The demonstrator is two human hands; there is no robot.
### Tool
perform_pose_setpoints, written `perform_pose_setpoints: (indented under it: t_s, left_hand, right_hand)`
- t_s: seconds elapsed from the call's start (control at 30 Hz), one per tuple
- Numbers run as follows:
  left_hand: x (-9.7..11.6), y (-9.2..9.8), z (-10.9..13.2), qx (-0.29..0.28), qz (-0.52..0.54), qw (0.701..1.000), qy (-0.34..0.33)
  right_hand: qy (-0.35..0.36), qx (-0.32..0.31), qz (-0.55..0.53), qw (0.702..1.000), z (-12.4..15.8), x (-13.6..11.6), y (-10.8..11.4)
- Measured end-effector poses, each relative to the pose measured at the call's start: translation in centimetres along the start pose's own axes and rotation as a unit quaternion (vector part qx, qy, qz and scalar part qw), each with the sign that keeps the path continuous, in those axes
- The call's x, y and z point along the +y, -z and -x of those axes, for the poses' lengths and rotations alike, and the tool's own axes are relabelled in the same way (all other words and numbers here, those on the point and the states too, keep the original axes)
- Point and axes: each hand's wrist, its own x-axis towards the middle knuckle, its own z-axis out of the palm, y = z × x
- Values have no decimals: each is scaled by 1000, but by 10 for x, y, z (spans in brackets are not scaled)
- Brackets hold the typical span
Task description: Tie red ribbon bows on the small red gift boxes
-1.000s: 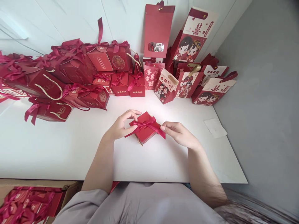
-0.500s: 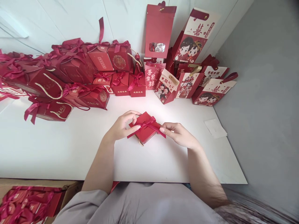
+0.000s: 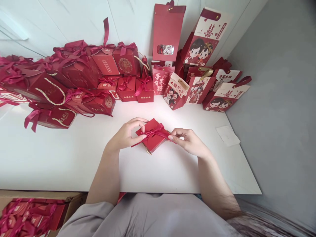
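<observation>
A small red gift box [image 3: 154, 144] with a gold rope handle sits turned at an angle on the white table, between my two hands. A dark pink ribbon [image 3: 153, 132] is tied in a bow across its top. At the box's left corner, my left hand [image 3: 129, 132] pinches the left side of the ribbon between thumb and fingers. On the other side, my right hand [image 3: 186, 141] pinches the ribbon's right tail. The fingertips partly cover the ribbon where they hold it.
Stacked red ribboned boxes [image 3: 81, 72] line the back left of the table [image 3: 158, 174]. Printed gift bags [image 3: 202, 42] stand at the back right. White paper [image 3: 227, 136] lies near the right edge. Below left is a cardboard box [image 3: 74, 204] of red boxes.
My left hand has shifted slightly left and my right hand stays near the right tail. The ribbon is drawn a little further outward on both sides, and the box stays in place.
</observation>
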Motion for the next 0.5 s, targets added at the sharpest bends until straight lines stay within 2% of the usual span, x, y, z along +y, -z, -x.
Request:
perform_pose_setpoints:
  t_s: [0.5]
  left_hand:
    - [-2, 0, 0, 22, 4, 999, 33]
  right_hand:
    - [-3, 3, 11, 1000, 1, 0, 1]
